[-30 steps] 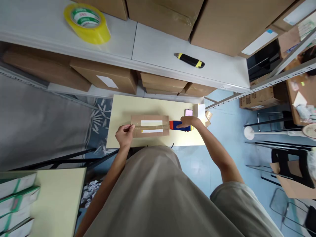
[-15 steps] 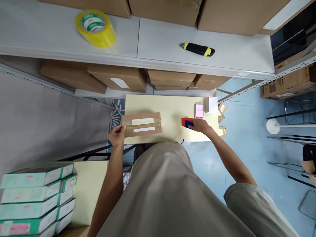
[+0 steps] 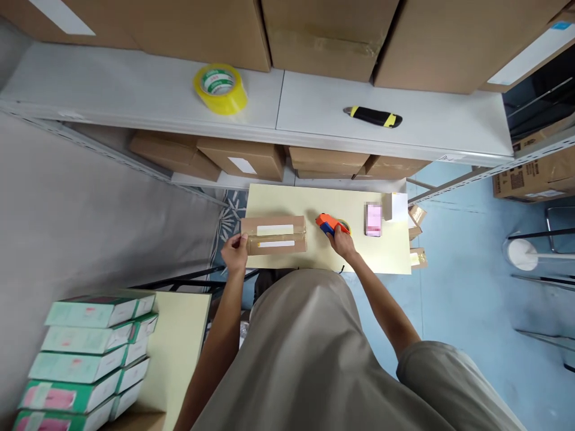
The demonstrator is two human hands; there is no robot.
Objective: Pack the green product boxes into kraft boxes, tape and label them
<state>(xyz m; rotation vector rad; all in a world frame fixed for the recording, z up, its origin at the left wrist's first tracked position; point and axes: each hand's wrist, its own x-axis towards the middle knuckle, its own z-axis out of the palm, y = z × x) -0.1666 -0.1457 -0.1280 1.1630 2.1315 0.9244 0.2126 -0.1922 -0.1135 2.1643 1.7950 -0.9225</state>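
Observation:
A flat brown cardboard box (image 3: 274,245) with two pale labels and a strip of tape along its middle lies on the cream table. My left hand (image 3: 234,251) pinches its left end, thumb on top and fingers at the side. To the right of the box, my right hand (image 3: 342,241) is closed around an orange and blue tape dispenser (image 3: 327,222). Part of a tape roll shows behind the dispenser, just above my fingers. The dispenser is apart from the box, and its handle is mostly hidden by my hand.
A phone (image 3: 373,219) and a white box (image 3: 396,207) are at the table's (image 3: 314,261) right. A yellow tape roll (image 3: 231,103) and a utility knife (image 3: 375,116) lie on the grey shelf ahead. Green-and-white boxes (image 3: 76,366) are stacked at lower left.
My right hand has moved left with the tape dispenser, closer to the box, and the dispenser has turned. My left hand stays on the box's left end. The whole view has shifted.

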